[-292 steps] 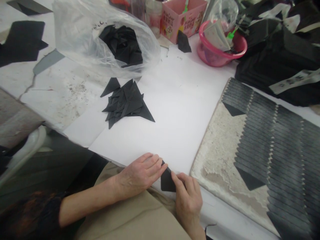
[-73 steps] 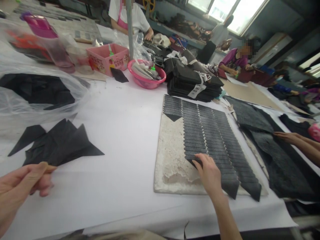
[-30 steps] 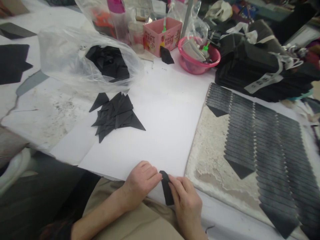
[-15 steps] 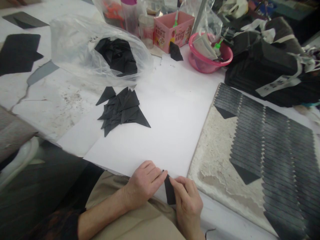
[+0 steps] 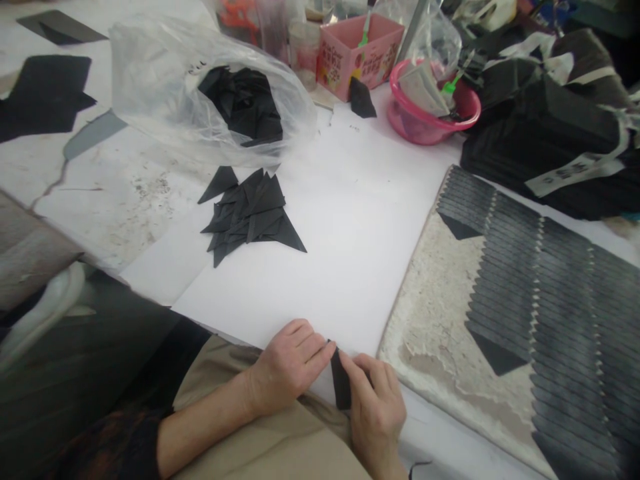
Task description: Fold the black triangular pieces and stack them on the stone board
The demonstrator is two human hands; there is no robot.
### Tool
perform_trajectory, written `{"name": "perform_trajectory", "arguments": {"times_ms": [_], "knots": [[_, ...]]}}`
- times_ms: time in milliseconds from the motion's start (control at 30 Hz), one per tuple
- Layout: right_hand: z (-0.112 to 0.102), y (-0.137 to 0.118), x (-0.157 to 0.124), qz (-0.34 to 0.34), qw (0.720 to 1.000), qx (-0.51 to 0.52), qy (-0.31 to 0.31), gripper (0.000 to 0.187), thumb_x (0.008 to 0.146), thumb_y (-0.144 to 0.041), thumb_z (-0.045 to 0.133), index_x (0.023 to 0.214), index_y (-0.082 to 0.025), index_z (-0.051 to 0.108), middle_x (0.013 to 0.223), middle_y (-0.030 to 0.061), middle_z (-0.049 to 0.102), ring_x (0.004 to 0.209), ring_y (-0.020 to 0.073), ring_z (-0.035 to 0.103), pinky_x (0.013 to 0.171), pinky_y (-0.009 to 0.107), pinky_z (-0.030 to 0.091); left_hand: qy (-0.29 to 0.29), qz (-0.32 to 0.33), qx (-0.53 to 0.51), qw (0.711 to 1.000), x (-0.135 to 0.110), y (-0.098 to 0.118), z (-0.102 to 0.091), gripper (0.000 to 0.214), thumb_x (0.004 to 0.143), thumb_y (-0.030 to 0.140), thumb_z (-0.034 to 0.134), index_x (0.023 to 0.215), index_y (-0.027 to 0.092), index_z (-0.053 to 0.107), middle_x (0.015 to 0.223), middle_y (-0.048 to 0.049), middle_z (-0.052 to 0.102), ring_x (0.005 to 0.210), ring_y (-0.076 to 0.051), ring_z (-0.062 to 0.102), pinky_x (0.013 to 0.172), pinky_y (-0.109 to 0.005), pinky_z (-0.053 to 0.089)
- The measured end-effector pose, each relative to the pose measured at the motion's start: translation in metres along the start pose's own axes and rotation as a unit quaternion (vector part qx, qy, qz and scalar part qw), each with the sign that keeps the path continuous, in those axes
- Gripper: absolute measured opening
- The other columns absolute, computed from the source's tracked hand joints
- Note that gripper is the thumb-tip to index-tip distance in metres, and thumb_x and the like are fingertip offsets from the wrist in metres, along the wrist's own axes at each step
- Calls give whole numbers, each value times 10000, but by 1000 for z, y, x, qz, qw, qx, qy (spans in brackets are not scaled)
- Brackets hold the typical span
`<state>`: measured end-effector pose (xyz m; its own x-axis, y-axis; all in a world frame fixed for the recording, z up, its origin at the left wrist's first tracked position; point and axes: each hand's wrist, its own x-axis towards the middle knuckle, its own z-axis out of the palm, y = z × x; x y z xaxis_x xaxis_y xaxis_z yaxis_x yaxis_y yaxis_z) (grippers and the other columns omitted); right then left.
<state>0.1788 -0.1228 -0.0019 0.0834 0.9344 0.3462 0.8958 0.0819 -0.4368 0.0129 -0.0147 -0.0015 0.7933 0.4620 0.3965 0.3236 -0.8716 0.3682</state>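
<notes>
My left hand (image 5: 290, 363) and my right hand (image 5: 376, 407) meet at the near edge of the white sheet (image 5: 330, 247), both pressing on a small black folded piece (image 5: 340, 380). The left fingers lie on its left side, the right fingers pinch its right side. A loose pile of black triangles (image 5: 250, 213) lies further up the sheet to the left. To the right stands a worn board (image 5: 430, 313) covered with overlapping rows of folded black pieces (image 5: 540, 287).
A clear plastic bag (image 5: 200, 93) of black pieces lies at the back left. Behind it are a pink box (image 5: 357, 53) and a pink bowl (image 5: 430, 107) with tools. Tied black stacks (image 5: 555, 133) fill the back right. Black sheets (image 5: 45, 93) lie far left.
Over the last second both hands have stayed on the black piece at the sheet's near edge. The piece looks narrower now. The view has shifted slightly.
</notes>
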Motion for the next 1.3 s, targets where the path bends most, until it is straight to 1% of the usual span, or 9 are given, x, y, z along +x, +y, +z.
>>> {"name": "perform_trajectory", "arguments": {"times_ms": [233,400,600,833,933,1033,1100,1233,1300], "knots": [[1,0,0,-7,1000,-21,-2,269,955,-161,510,1155,-227,676,933,60,609,831,149,527,733,289,438,-7,0,9,1000,1,1,-2,184,960,129,473,1042,98,634,800,-62,597,766,-182,537,750,-385,496],[-2,-1,0,-4,1000,-22,-17,291,954,-139,494,1169,-228,668,946,65,610,840,156,528,746,301,443,-9,6,22,1000,1,1,-3,180,957,124,476,1044,96,630,795,-61,590,761,-180,540,764,-387,502],[-2,-2,1,-9,999,-26,-20,279,956,-149,497,1162,-225,668,944,66,604,840,162,515,740,305,432,-8,1,35,999,0,2,-3,171,954,121,485,1050,103,626,802,-60,581,776,-181,536,783,-391,505],[-1,0,1,-18,999,-29,-21,288,958,-144,484,1174,-217,659,935,68,600,827,166,503,737,307,412,-37,-3,61,997,-2,5,-5,192,941,124,505,1094,99,618,838,-68,576,810,-200,541,809,-413,508],[2,-4,3,-11,999,-27,-20,287,959,-152,484,1178,-221,656,934,66,599,829,167,504,741,307,407,-44,4,74,996,-3,1,-9,205,947,129,501,1117,99,612,857,-71,581,837,-203,548,838,-422,509],[8,-8,9,0,1000,-24,-21,292,964,-155,468,1175,-227,656,925,63,597,825,167,504,736,308,400,-54,8,87,995,-3,-8,-15,208,951,134,508,1131,103,607,857,-67,586,843,-200,556,855,-427,510],[12,-11,14,4,999,-25,-19,293,962,-153,466,1169,-233,657,916,60,597,814,168,503,727,308,393,-55,17,98,993,-2,-13,-18,212,952,132,507,1139,101,604,908,-84,604,901,-215,570,876,-433,511],[15,-13,20,10,1000,-27,-12,288,955,-142,468,1141,-234,668,912,60,599,802,170,505,721,311,382,-55,78,93,991,0,-19,-21,210,948,90,487,1111,72,619,1162,-137,608,1131,-252,541,989,-420,484],[15,-14,21,15,1000,-25,-10,285,957,-148,465,1133,-237,671,904,58,600,798,170,508,721,311,379,-59,99,75,991,1,-19,-21,202,954,86,474,1083,70,629,1182,-139,614,1155,-242,542,995,-397,489]]}}
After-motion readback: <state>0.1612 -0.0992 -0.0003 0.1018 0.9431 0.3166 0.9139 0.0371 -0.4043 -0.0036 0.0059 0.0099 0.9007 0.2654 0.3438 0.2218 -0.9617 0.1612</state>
